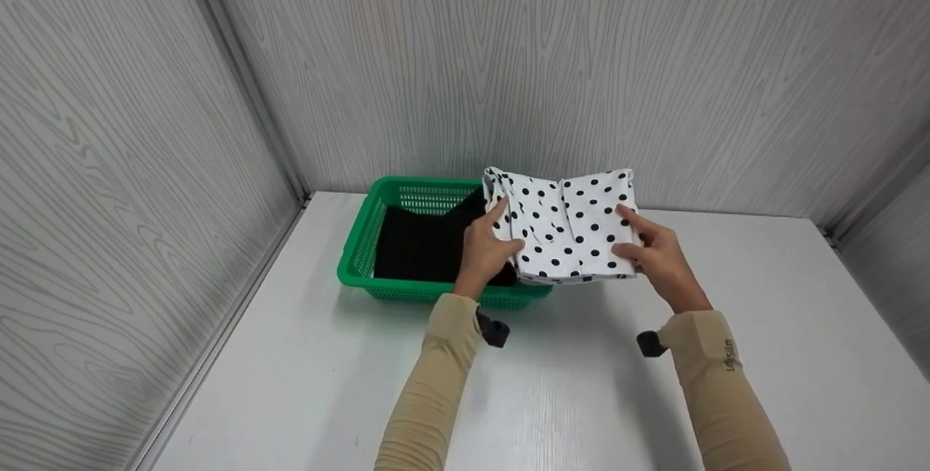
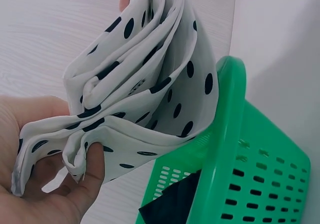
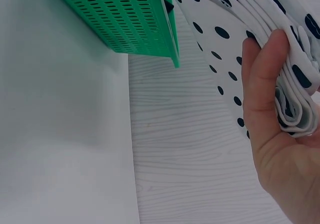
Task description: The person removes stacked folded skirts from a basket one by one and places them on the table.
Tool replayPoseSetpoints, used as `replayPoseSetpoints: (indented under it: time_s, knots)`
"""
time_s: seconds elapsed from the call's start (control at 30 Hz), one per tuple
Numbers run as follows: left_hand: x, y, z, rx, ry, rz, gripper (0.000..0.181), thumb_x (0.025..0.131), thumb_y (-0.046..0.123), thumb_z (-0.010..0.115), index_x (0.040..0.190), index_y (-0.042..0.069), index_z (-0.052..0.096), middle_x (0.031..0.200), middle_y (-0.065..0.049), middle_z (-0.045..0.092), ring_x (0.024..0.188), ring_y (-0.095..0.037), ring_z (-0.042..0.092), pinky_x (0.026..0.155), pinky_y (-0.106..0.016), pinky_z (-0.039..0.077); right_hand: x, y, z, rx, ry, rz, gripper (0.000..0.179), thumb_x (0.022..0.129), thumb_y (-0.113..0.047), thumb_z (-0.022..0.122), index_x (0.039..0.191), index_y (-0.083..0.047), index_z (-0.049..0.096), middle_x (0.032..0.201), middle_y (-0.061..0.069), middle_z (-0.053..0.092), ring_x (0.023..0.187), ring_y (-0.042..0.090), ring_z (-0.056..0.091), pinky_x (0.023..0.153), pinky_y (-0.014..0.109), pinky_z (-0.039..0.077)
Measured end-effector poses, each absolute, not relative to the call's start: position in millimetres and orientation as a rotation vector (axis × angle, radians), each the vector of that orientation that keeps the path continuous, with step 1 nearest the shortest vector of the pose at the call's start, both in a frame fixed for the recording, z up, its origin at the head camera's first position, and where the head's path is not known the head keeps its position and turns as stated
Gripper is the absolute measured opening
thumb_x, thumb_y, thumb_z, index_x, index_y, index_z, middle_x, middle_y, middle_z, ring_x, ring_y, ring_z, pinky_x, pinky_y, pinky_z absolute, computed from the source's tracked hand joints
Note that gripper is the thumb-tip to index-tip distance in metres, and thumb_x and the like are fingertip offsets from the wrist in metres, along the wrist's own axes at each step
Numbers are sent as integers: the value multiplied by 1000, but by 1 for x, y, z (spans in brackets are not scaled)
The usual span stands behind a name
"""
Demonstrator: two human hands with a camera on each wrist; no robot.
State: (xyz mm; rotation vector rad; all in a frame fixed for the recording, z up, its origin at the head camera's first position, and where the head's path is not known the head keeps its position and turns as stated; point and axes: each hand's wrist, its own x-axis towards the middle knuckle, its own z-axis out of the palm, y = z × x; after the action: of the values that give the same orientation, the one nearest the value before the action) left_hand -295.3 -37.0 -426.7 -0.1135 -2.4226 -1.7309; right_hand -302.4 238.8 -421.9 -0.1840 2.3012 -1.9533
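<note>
A folded white cloth with black polka dots (image 1: pixel 574 227) is held up over the right end of a green plastic basket (image 1: pixel 356 242). My left hand (image 1: pixel 485 246) grips its left edge, thumb on the near face. At the opposite edge, my right hand (image 1: pixel 657 256) pinches the layers between thumb and fingers. Several stacked folds of the cloth (image 2: pixel 125 83) show from the side in the left wrist view, curling over near the fingers. Inside the basket lies a black cloth (image 1: pixel 418 242), partly hidden by the left hand and the dotted cloth.
The basket stands on a white table (image 1: pixel 567 398), close to the grey wood-grain back wall (image 1: pixel 465 71). Another wood-grain panel (image 1: pixel 109 202) rises along the left side. Small black wrist cameras are strapped at both sleeve cuffs.
</note>
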Motion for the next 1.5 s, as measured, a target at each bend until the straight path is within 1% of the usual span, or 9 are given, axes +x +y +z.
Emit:
replayPoseSetpoints:
  time_s: [0.2,0.33,0.43,0.53,0.77,1.03,1.17,1.27,1.5]
  knots:
    - [-298,-25,-425,-140,-2414,-1734,77,81,-6,70,153,10,46,147,-19,53,42,-6,31,50,-22,36,-301,250,-419,-171,2301,-1962,73,95,6,61,159,-10,30,152,29,37,95,8,65,77,23,56]
    - [-298,-17,-426,-159,-2410,-1744,76,82,-6,70,153,10,46,104,-19,73,42,-7,30,50,-23,35,-299,259,-421,-153,2306,-1954,74,95,4,62,160,-12,29,155,28,33,97,7,64,78,23,56]
    - [-298,-11,-426,-174,-2403,-1760,76,83,-6,70,153,10,46,67,-15,64,41,-7,28,50,-24,34,-297,265,-422,-170,2304,-1956,74,96,4,61,160,-12,28,158,28,29,99,6,63,78,24,56]
    - [-299,-5,-427,-189,-2397,-1789,75,84,-7,70,153,10,45,59,-14,58,40,-8,29,49,-24,34,-297,271,-422,-185,2303,-1967,74,96,5,60,160,-11,27,159,28,26,101,5,62,78,24,56]
    - [-304,10,-427,-181,-2407,-1778,75,83,-7,72,152,10,48,85,-16,74,42,-7,43,50,-21,40,-296,285,-422,-159,2321,-1964,74,96,5,60,160,-8,26,159,29,26,101,6,61,78,23,56]
    - [-306,25,-432,-214,-2435,-1771,74,84,-7,73,151,8,48,48,1,42,40,-6,32,49,-20,36,-292,300,-427,-123,2320,-1953,75,97,3,62,161,-10,25,161,28,22,102,5,60,79,23,55]
    - [-306,33,-433,-209,-2439,-1753,74,82,-8,73,150,7,50,56,-11,54,41,-6,30,48,-20,34,-291,306,-429,-98,2300,-1973,75,97,3,62,161,-11,25,162,28,20,101,5,59,78,23,55]
    - [-307,40,-436,-205,-2441,-1755,74,81,-9,73,150,8,51,96,-16,72,42,-6,29,48,-20,34,-290,311,-430,-72,2287,-1993,76,96,4,63,160,-10,26,162,28,19,100,4,59,77,22,55]
    - [-310,50,-444,-249,-2496,-1708,74,82,-11,67,151,7,49,137,-18,62,43,-6,22,46,-21,28,-293,318,-437,-48,2301,-1966,76,96,5,62,160,-9,24,164,27,16,99,3,61,77,22,55]
